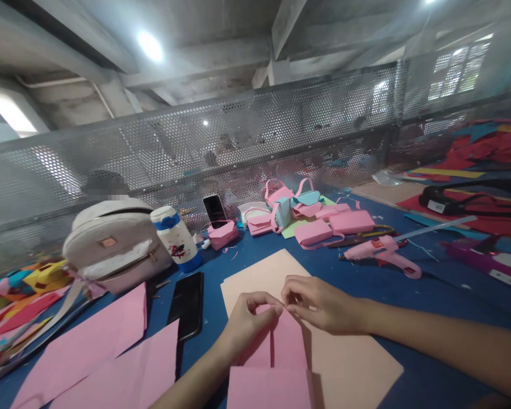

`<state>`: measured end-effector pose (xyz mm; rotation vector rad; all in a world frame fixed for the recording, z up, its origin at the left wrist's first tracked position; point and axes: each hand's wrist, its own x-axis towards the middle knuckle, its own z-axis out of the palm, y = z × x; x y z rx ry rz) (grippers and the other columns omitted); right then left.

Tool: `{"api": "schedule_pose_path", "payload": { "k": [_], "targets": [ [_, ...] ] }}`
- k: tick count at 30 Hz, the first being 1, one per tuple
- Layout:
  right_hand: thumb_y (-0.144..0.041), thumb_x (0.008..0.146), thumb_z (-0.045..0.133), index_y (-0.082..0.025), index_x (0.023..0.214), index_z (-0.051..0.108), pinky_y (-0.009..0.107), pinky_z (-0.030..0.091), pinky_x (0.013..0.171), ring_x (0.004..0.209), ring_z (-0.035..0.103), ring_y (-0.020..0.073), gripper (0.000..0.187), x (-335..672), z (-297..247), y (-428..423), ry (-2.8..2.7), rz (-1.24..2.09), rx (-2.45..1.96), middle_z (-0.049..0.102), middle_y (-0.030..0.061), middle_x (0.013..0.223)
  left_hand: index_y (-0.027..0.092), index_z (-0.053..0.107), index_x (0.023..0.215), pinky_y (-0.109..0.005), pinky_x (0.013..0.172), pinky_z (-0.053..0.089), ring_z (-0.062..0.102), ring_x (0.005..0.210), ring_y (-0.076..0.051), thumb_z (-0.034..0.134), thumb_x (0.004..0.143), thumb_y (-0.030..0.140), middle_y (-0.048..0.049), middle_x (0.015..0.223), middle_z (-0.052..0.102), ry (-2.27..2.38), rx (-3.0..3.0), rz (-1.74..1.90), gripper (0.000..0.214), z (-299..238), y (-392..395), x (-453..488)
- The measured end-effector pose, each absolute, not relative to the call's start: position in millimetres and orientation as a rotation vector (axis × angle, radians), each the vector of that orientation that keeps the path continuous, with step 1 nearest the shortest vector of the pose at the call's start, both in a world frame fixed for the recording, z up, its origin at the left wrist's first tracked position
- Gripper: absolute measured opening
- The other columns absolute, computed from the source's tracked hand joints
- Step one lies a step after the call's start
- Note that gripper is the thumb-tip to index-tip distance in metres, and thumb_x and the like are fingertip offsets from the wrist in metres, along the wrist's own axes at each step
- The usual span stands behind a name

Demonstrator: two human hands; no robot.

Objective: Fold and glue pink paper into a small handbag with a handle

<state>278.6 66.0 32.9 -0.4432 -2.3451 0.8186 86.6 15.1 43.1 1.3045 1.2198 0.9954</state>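
A folded pink paper piece (276, 352) lies on a peach sheet (349, 363) in front of me. My left hand (249, 324) pinches the top edge of the pink paper from the left. My right hand (319, 304) pinches the same top edge from the right, its fingertips meeting the left hand's. Both hands are closed on the paper's upper fold.
A black phone (187, 304) lies left of the paper, with pink sheets (93, 346) beside it. A white bag (114, 241), a bottle (176, 238), a propped phone (215, 211), pink paper purses (319, 224) and a pink glue gun (385, 253) stand behind. A perforated metal screen (238, 136) bounds the blue table.
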Motion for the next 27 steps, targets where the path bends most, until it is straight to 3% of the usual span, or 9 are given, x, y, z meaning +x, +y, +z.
{"api": "schedule_pose_path", "payload": {
  "k": [9,18,27],
  "targets": [
    [-0.007,0.077,0.061,-0.017,0.082,0.058,0.021,0.04,0.059,0.067,0.05,0.0112,0.012,276.4,26.2,69.9,-2.297,0.767,-0.425,0.057,-0.0005,0.079,0.011,0.071,0.063,-0.023,0.056,0.037,0.047,0.055,-0.011,0.068,0.068,0.024,-0.0005,0.057,0.059,1.271,1.384,0.96,0.014,46.1,12.8,86.7],
    [-0.015,0.084,0.063,-0.016,0.092,0.065,0.023,0.042,0.065,0.071,0.054,0.0131,0.008,278.3,31.3,72.3,-2.274,0.785,-0.408,0.06,0.002,0.081,0.012,0.069,0.065,-0.023,0.057,0.039,0.048,0.055,-0.012,0.068,0.071,0.027,0.0002,0.056,0.058,1.294,1.432,0.94,0.017,47.6,17.1,83.4],
    [-0.01,0.083,0.062,-0.017,0.087,0.066,0.023,0.041,0.064,0.069,0.054,0.0127,0.008,278.7,32.8,71.4,-2.308,0.793,-0.435,0.061,0.001,0.078,0.012,0.069,0.065,-0.023,0.056,0.039,0.049,0.056,-0.012,0.069,0.07,0.028,-0.0007,0.059,0.06,1.272,1.46,0.933,0.017,44.7,16.8,83.1]
  ]
}}
